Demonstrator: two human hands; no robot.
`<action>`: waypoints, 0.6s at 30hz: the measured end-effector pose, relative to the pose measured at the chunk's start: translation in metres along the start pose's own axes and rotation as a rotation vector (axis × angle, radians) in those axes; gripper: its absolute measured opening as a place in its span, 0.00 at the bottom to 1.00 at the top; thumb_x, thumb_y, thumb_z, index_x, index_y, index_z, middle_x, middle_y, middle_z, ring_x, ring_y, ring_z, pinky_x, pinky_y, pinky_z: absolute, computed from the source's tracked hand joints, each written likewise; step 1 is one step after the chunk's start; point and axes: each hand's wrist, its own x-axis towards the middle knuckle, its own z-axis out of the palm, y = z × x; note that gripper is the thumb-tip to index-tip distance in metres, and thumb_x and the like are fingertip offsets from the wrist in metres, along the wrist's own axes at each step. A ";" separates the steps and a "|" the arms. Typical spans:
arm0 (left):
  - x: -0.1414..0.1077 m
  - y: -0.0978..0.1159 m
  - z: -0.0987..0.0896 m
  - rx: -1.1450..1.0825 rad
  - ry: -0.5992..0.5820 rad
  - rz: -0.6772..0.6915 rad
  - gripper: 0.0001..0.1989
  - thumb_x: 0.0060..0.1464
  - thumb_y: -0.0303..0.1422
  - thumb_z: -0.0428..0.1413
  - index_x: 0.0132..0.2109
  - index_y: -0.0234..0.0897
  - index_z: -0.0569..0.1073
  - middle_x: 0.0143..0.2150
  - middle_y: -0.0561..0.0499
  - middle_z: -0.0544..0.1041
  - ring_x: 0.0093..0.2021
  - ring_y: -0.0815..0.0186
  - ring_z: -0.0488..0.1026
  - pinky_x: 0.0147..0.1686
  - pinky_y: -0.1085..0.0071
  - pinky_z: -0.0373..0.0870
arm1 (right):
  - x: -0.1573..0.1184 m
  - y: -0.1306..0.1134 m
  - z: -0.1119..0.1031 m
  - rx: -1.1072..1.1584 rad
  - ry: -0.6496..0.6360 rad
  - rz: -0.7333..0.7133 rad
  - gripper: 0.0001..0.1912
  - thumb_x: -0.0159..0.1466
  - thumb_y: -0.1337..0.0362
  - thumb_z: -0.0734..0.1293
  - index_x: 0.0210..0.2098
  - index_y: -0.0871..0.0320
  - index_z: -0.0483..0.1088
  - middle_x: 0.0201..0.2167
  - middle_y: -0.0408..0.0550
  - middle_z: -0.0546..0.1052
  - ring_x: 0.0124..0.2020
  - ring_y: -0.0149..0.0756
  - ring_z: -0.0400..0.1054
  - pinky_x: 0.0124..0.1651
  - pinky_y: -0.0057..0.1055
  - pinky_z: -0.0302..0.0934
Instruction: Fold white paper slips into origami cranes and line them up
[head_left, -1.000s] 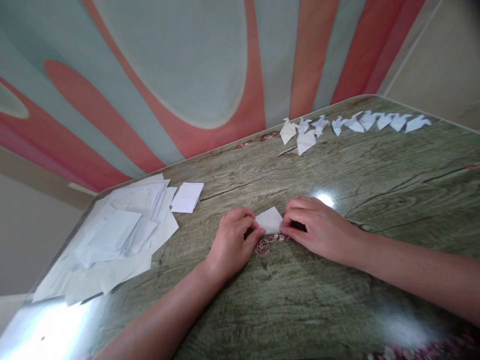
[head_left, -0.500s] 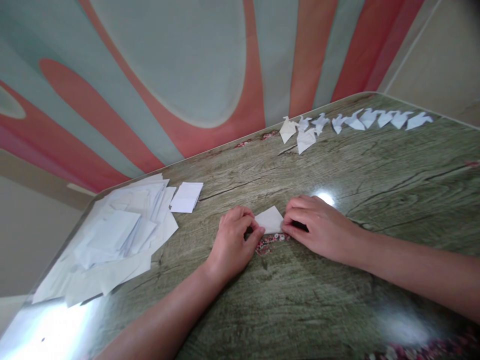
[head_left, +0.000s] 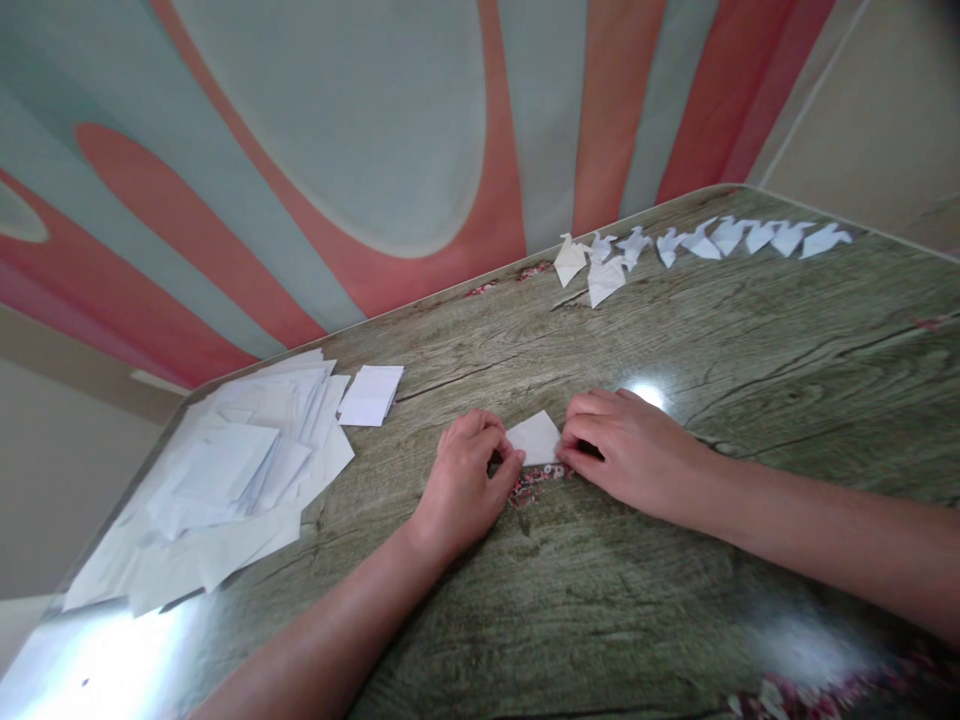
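Observation:
A small folded piece of white paper (head_left: 535,438) lies low over the table between my two hands, one corner pointing away from me. My left hand (head_left: 471,470) pinches its left end between thumb and fingers. At the right end, the thumb and fingertips of my right hand (head_left: 611,440) are closed on the paper's other corner. Both hands rest close to the tabletop, and the fingers cover the paper's two ends.
A wood-grain table (head_left: 465,620) with printed flowers lies under everything. To the left is a spread pile of white paper (head_left: 225,470), with a small stack of folded paper squares (head_left: 371,394) beside it. Several folded paper birds (head_left: 727,236) line the back right, near the patterned wall (head_left: 555,120).
The view has shifted very slightly, so things sit a little further left. Both hands keep their pinch on the paper, with hardly any movement.

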 end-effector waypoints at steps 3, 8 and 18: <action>0.000 0.000 0.001 0.023 -0.003 0.000 0.08 0.57 0.29 0.56 0.30 0.37 0.67 0.39 0.49 0.70 0.43 0.61 0.67 0.45 0.61 0.65 | 0.001 -0.002 -0.001 -0.023 -0.007 0.023 0.06 0.61 0.66 0.69 0.27 0.56 0.74 0.29 0.45 0.73 0.35 0.37 0.67 0.38 0.35 0.55; -0.003 0.002 0.001 0.044 0.009 0.059 0.02 0.59 0.27 0.54 0.40 0.37 0.70 0.44 0.47 0.73 0.46 0.60 0.68 0.46 0.61 0.64 | 0.002 -0.005 -0.002 -0.030 -0.010 0.068 0.07 0.60 0.66 0.70 0.25 0.57 0.72 0.29 0.45 0.73 0.34 0.38 0.66 0.37 0.35 0.54; -0.015 0.011 -0.006 0.412 -0.174 0.425 0.15 0.63 0.25 0.47 0.55 0.31 0.69 0.46 0.43 0.78 0.48 0.57 0.71 0.47 0.58 0.64 | -0.012 -0.001 0.001 -0.041 0.036 -0.234 0.07 0.67 0.69 0.63 0.40 0.55 0.73 0.38 0.45 0.75 0.43 0.39 0.64 0.45 0.39 0.54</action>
